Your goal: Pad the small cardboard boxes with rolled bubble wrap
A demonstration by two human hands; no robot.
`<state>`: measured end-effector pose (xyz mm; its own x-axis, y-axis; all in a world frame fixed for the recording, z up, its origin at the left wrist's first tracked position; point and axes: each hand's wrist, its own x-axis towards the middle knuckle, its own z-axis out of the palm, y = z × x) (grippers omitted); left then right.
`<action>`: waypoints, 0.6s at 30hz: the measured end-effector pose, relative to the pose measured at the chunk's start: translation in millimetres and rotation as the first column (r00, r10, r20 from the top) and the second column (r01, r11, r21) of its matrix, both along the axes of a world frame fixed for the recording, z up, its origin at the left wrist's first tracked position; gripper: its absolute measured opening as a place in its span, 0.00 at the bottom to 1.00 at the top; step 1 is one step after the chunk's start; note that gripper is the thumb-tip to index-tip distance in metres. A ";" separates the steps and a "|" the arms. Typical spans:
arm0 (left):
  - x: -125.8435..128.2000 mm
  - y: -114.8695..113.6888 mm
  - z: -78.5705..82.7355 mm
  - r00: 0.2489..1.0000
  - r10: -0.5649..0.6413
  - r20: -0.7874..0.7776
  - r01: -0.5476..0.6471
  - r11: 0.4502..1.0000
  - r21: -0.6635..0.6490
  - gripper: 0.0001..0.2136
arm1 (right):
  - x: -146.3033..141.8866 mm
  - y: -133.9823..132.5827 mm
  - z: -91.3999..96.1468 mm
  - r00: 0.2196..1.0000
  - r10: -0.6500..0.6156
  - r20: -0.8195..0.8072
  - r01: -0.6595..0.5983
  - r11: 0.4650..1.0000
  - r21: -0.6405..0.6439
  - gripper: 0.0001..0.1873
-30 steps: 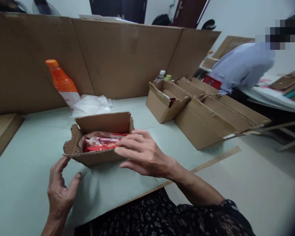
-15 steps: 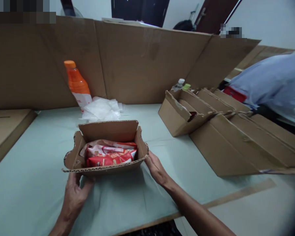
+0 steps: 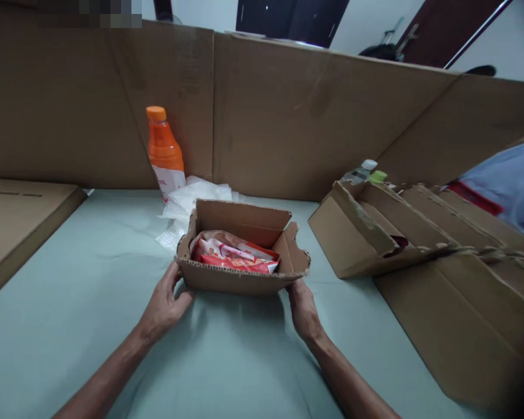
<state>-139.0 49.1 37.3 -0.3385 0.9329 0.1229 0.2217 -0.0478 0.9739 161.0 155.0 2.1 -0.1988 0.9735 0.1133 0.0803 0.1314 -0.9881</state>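
An open-topped cardboard box (image 3: 240, 280) is between my two hands over the green-covered table (image 3: 227, 361). Inside it lie red and pink snack packets (image 3: 236, 256). My left hand (image 3: 168, 302) grips the box's lower left corner, with the thumb at the front face. Around the lower right corner curls my right hand (image 3: 303, 305), its fingertips partly hidden by the box. Just behind the box are folded sheets of clear bubble wrap (image 3: 194, 201), and a bottle with an orange cap (image 3: 163, 154) leans against the cardboard wall.
A cardboard panel wall (image 3: 288, 116) runs along the back. Several open cardboard boxes (image 3: 454, 314) stand at the right, with clear-bottle tops (image 3: 362, 170) behind them. At the left lies a flat carton (image 3: 21, 215). Blue cloth (image 3: 510, 183) shows at far right.
The view has swung left, shifting the surroundings rightward. Both hands still hold the box, which has turned and moved closer to the bubble wrap.
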 end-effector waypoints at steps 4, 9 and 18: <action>-51.9 9.5 6.7 0.960 0.108 -0.258 -0.112 0.994 -0.002 0.20 | 2.0 9.1 -8.4 0.997 -0.044 0.070 0.047 0.998 -0.051 0.35; -100.7 80.7 25.1 0.629 0.230 -0.743 -0.170 0.973 0.157 0.17 | 9.7 12.3 -15.8 0.989 -0.014 0.148 0.023 0.998 -0.056 0.32; -118.9 178.4 36.7 0.495 0.150 -0.856 -0.102 0.988 0.115 0.09 | 15.4 15.2 -21.7 0.992 -0.012 0.128 0.022 0.997 -0.074 0.32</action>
